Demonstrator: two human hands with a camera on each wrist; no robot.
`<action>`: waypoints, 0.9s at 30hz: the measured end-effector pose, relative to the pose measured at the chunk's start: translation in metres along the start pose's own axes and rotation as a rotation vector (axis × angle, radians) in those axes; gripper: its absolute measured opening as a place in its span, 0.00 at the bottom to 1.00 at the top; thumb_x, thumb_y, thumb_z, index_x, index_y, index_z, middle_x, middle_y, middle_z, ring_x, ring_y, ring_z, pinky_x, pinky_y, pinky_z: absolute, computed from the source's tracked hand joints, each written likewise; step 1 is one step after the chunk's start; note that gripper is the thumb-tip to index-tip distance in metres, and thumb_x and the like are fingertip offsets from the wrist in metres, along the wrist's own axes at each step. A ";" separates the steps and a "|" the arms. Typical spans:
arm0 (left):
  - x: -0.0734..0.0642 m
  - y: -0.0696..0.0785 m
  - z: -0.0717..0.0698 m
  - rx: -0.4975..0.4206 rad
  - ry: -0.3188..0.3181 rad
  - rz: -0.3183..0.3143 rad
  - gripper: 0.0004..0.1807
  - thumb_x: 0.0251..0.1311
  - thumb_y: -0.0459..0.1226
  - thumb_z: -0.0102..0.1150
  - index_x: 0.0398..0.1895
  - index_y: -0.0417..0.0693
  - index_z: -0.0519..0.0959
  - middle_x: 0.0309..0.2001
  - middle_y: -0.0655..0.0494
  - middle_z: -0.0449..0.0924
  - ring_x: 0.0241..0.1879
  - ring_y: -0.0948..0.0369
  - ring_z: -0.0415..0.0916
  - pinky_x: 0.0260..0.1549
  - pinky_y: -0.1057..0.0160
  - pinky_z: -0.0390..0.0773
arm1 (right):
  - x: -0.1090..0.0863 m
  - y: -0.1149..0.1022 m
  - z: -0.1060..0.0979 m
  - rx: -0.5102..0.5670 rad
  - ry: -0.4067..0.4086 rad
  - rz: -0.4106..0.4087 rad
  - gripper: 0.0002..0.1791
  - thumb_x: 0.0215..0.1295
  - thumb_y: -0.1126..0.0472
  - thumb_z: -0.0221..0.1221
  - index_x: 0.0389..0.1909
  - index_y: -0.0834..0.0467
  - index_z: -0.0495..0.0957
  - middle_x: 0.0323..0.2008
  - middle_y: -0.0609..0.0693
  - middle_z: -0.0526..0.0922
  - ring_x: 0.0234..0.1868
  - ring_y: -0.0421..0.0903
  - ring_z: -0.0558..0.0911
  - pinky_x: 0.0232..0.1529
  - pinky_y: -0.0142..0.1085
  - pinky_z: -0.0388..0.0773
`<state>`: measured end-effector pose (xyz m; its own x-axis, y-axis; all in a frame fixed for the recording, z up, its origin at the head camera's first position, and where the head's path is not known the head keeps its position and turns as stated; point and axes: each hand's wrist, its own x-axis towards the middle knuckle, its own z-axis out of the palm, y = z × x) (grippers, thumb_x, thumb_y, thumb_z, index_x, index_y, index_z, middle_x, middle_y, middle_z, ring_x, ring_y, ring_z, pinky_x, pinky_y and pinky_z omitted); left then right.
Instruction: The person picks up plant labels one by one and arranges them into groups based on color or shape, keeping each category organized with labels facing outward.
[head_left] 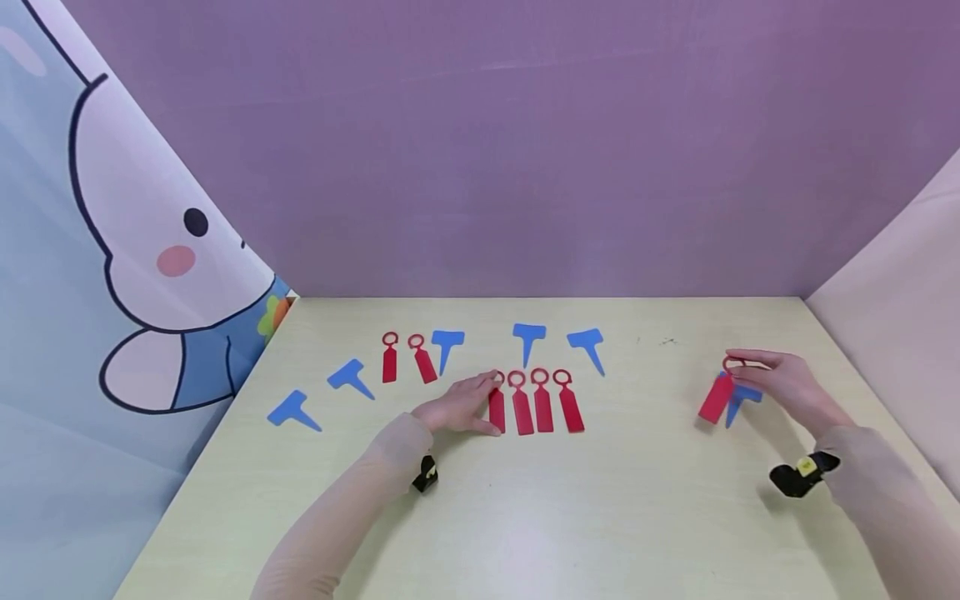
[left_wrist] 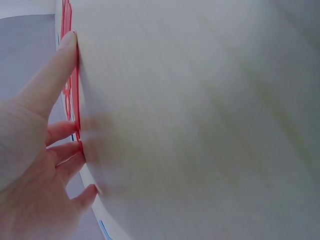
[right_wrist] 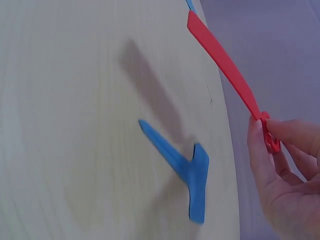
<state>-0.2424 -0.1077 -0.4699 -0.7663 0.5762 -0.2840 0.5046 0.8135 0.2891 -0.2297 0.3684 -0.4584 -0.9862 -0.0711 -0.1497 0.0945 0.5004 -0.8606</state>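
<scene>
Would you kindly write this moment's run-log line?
left hand: touching row's leftmost red tag; right hand: holding lifted red tag by ring; blue label: on table

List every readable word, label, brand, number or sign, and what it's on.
No readable text.
Yellow label on the right wrist camera: too small to read.
Left wrist camera: too small to read.
Red tags, blue T-shaped plant markers: no visible text.
Tabletop marks: no legible characters.
</scene>
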 end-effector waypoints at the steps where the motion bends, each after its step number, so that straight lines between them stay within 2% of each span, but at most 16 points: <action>1: 0.000 0.000 0.000 -0.001 -0.001 -0.001 0.47 0.48 0.54 0.59 0.66 0.43 0.51 0.68 0.50 0.45 0.66 0.54 0.43 0.63 0.53 0.49 | 0.001 -0.002 0.002 0.021 -0.013 0.000 0.30 0.56 0.47 0.57 0.57 0.57 0.68 0.33 0.26 0.78 0.35 0.17 0.71 0.55 0.56 0.53; 2: 0.000 0.000 0.000 -0.003 -0.002 -0.001 0.47 0.48 0.54 0.59 0.66 0.43 0.51 0.68 0.50 0.44 0.66 0.54 0.42 0.63 0.53 0.49 | 0.002 -0.005 0.005 0.041 -0.025 -0.001 0.30 0.56 0.47 0.57 0.57 0.58 0.68 0.33 0.26 0.79 0.35 0.19 0.73 0.56 0.59 0.50; 5: -0.001 0.001 -0.001 -0.009 -0.008 -0.005 0.47 0.48 0.54 0.59 0.66 0.43 0.50 0.68 0.50 0.43 0.67 0.54 0.41 0.63 0.53 0.49 | 0.004 -0.010 0.011 0.072 -0.043 -0.021 0.28 0.57 0.50 0.57 0.56 0.58 0.69 0.34 0.28 0.79 0.35 0.25 0.77 0.58 0.43 0.61; 7: -0.001 0.001 -0.001 -0.011 -0.014 -0.008 0.47 0.48 0.54 0.59 0.67 0.44 0.50 0.69 0.50 0.42 0.67 0.55 0.41 0.63 0.53 0.48 | 0.007 -0.013 0.016 0.120 -0.054 -0.038 0.25 0.57 0.53 0.58 0.55 0.58 0.71 0.34 0.29 0.80 0.35 0.29 0.79 0.50 0.31 0.70; 9: -0.002 0.002 -0.002 -0.014 -0.015 -0.009 0.47 0.48 0.54 0.59 0.67 0.44 0.50 0.69 0.50 0.42 0.67 0.55 0.41 0.63 0.53 0.48 | 0.009 -0.016 0.021 0.166 -0.066 -0.057 0.21 0.57 0.56 0.58 0.52 0.57 0.73 0.34 0.31 0.80 0.35 0.31 0.80 0.39 0.25 0.74; 11: -0.002 0.002 -0.002 -0.018 -0.014 -0.010 0.47 0.48 0.54 0.59 0.67 0.44 0.50 0.69 0.50 0.42 0.67 0.54 0.41 0.63 0.53 0.48 | 0.011 -0.020 0.026 0.229 -0.082 -0.071 0.20 0.57 0.60 0.58 0.51 0.59 0.74 0.34 0.33 0.81 0.35 0.32 0.80 0.38 0.27 0.76; 14: -0.002 0.002 -0.002 -0.016 -0.009 -0.009 0.48 0.47 0.54 0.60 0.67 0.43 0.50 0.68 0.50 0.44 0.67 0.54 0.41 0.63 0.53 0.49 | 0.015 -0.024 0.033 0.252 -0.101 -0.091 0.23 0.57 0.61 0.58 0.53 0.65 0.70 0.35 0.35 0.81 0.36 0.31 0.80 0.39 0.29 0.76; 17: -0.002 0.001 -0.001 -0.005 -0.009 -0.015 0.48 0.47 0.54 0.59 0.67 0.43 0.49 0.68 0.50 0.44 0.67 0.54 0.42 0.63 0.54 0.49 | 0.019 -0.029 0.041 0.237 -0.113 -0.099 0.28 0.57 0.61 0.58 0.55 0.71 0.65 0.36 0.35 0.81 0.37 0.31 0.79 0.40 0.27 0.76; 21: -0.001 0.001 0.000 -0.003 -0.012 -0.022 0.48 0.47 0.54 0.60 0.67 0.44 0.49 0.68 0.51 0.43 0.67 0.55 0.41 0.63 0.54 0.49 | 0.025 -0.034 0.051 0.187 -0.121 -0.084 0.31 0.56 0.59 0.60 0.57 0.71 0.63 0.38 0.33 0.79 0.37 0.29 0.78 0.40 0.26 0.75; 24: 0.000 0.001 -0.001 -0.008 -0.013 -0.025 0.48 0.47 0.54 0.60 0.67 0.44 0.49 0.68 0.51 0.43 0.67 0.55 0.41 0.63 0.54 0.48 | 0.029 -0.037 0.058 0.144 -0.125 -0.086 0.31 0.55 0.57 0.60 0.57 0.69 0.64 0.45 0.39 0.76 0.39 0.28 0.77 0.42 0.26 0.75; 27: 0.000 0.001 -0.001 -0.011 -0.015 -0.026 0.48 0.47 0.54 0.60 0.67 0.44 0.49 0.68 0.51 0.44 0.67 0.55 0.41 0.63 0.54 0.48 | 0.032 -0.039 0.064 0.126 -0.146 -0.083 0.31 0.56 0.57 0.60 0.57 0.67 0.65 0.52 0.51 0.73 0.39 0.29 0.77 0.43 0.28 0.74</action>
<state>-0.2422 -0.1067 -0.4689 -0.7733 0.5559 -0.3050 0.4799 0.8275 0.2915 -0.2563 0.2911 -0.4605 -0.9620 -0.2364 -0.1364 0.0388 0.3765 -0.9256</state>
